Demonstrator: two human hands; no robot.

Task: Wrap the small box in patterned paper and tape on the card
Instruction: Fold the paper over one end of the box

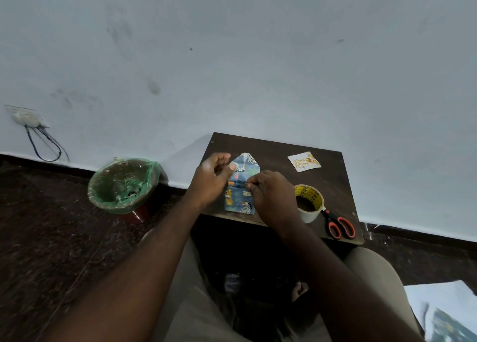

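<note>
A small box wrapped in blue animal-patterned paper (238,198) lies on the dark wooden board (281,145), its far end folded into a pointed flap. My left hand (211,177) is at the box's left side, its fingers curled above the flap and its thumb touching the paper. My right hand (271,194) is on the box's right side, with thumb and forefinger pinching something small at the paper's seam, probably tape. A white "Happy Birthday" card (304,161) lies on the board at the far right.
A tape roll (309,202) stands just right of my right hand. Orange-handled scissors (339,225) lie near the board's front right corner. A bin with a green liner (122,184) stands on the floor to the left. More paper (444,313) lies at the lower right.
</note>
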